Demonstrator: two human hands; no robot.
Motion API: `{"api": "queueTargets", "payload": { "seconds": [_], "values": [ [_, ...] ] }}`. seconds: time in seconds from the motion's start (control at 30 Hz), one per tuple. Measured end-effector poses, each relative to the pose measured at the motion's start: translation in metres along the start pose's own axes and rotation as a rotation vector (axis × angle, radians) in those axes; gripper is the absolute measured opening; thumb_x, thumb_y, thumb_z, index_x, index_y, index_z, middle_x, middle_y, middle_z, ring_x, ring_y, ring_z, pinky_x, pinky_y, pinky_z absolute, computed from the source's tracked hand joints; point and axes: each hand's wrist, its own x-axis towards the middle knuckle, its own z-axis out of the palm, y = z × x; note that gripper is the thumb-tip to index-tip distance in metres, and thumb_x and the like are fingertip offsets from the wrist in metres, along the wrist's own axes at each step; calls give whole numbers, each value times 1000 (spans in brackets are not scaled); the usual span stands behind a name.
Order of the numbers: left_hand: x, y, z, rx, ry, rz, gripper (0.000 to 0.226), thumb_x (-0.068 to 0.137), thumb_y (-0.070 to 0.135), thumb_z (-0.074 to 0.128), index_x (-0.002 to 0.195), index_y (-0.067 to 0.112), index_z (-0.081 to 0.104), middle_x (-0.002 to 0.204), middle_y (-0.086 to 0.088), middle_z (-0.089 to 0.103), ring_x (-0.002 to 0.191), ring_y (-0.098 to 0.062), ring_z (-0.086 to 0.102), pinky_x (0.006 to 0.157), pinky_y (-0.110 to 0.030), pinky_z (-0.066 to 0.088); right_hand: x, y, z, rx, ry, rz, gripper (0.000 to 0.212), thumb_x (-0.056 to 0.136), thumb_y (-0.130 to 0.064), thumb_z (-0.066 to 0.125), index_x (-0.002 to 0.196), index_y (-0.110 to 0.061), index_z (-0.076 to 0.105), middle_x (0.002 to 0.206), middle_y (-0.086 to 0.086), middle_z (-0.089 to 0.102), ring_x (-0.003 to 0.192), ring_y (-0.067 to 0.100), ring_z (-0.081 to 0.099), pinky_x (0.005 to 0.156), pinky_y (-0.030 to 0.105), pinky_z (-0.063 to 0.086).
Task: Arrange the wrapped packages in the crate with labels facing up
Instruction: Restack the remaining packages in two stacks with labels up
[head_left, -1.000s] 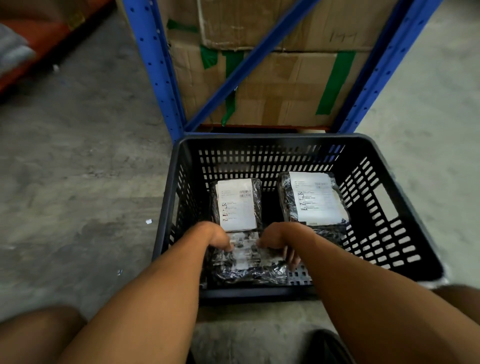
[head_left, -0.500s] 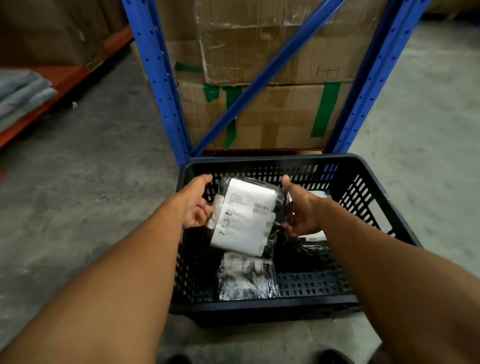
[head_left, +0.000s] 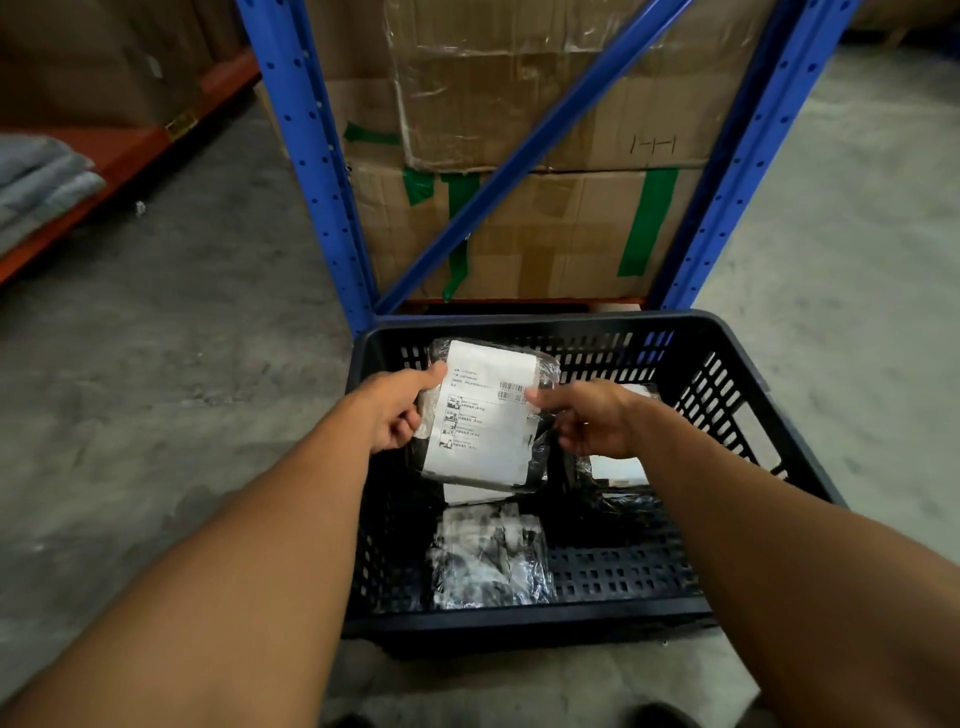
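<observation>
A black slotted crate (head_left: 737, 395) stands on the floor in front of me. I hold a clear-wrapped package (head_left: 488, 421) with a white label facing up above the crate's left half. My left hand (head_left: 395, 410) grips its left edge and my right hand (head_left: 587, 421) pinches its right edge near the barcode. Under it a second labelled package (head_left: 472, 493) peeks out. A wrapped package (head_left: 488, 556) lies near the front wall, dark and patchy on top. Another labelled package (head_left: 618, 467) lies at the right, mostly hidden by my right arm.
A blue rack frame (head_left: 306, 156) with a diagonal brace rises right behind the crate, holding taped cardboard boxes (head_left: 545, 223). An orange shelf (head_left: 119, 150) with folded grey cloth (head_left: 36, 182) runs along the far left. Concrete floor surrounds the crate.
Both hands left the front package and lifted a labelled package out of the crate's left side. It now hangs flatter, label toward me. The view tilted up toward the rack.
</observation>
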Motion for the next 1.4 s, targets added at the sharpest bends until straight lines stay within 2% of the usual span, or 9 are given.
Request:
{"api": "queueTargets", "payload": {
  "seconds": [0.07, 0.13, 0.17, 0.23, 0.37, 0.5, 0.6, 0.77, 1.4],
  "values": [
    [2, -4, 4, 34, 59, 5, 48, 84, 56, 67, 104, 13, 70, 59, 2, 54, 48, -8, 44, 39, -17, 36, 6, 3, 4, -65, 116, -14, 34, 78, -27, 80, 103, -9, 66, 88, 1, 62, 74, 14, 55, 67, 33, 52],
    [9, -9, 13, 101, 132, 21, 64, 89, 63, 54, 129, 14, 62, 107, -8, 67, 93, -22, 65, 76, -32, 52, 14, 4, 12, -57, 182, -18, 34, 83, -31, 76, 105, -8, 65, 98, 7, 70, 86, 22, 64, 79, 42, 55],
    [12, -11, 18, 136, 169, 30, 68, 92, 63, 46, 139, 14, 54, 131, -10, 60, 118, -29, 57, 96, -38, 46, 16, 4, 18, -20, 183, -12, 36, 85, -34, 72, 108, -7, 64, 102, 10, 71, 90, 27, 66, 84, 48, 56],
    [14, -15, 29, 158, 174, 34, 69, 98, 60, 33, 146, 13, 44, 148, -13, 47, 133, -33, 46, 111, -45, 36, 23, 4, 30, 19, 201, -13, 38, 90, -37, 65, 111, -5, 61, 104, 14, 71, 94, 34, 69, 86, 56, 55],
    [17, -31, 43, 268, 108, 44, 58, 90, 36, 67, 138, 8, 49, 143, -12, 51, 130, -32, 50, 106, -44, 41, 26, 9, 48, -203, 219, -40, 29, 88, -19, 71, 109, -2, 61, 104, 10, 66, 101, 28, 65, 93, 43, 54],
    [26, -50, 48, 475, 274, 43, 36, 81, 8, 77, 115, 4, 63, 120, -13, 67, 110, -27, 65, 86, -28, 52, 33, 25, 56, -371, 284, -30, 29, 80, -8, 77, 103, -2, 60, 104, 11, 67, 101, 28, 66, 84, 31, 54],
    [31, -55, 50, 484, 320, 22, 32, 81, 9, 78, 110, 3, 66, 116, -12, 68, 106, -27, 67, 78, -26, 53, 41, 32, 61, -442, 337, -41, 20, 82, -10, 75, 90, -6, 57, 103, 12, 66, 91, 24, 63, 78, 30, 53],
    [45, -58, 50, 501, 343, 19, 33, 81, 13, 80, 111, 6, 68, 115, -10, 70, 106, -25, 68, 71, -23, 51, 59, 37, 66, -477, 399, -15, 31, 84, -12, 74, 108, -4, 57, 113, 15, 65, 105, 30, 63, 90, 36, 53],
    [64, -78, 65, 435, 400, -34, 52, 88, 22, 72, 132, 1, 53, 134, -17, 57, 124, -33, 55, 89, -35, 51, 85, 57, 81, -595, 494, 31, 45, 92, -19, 64, 129, 0, 45, 129, 20, 57, 119, 36, 57, 95, 39, 48]
  ]
}}
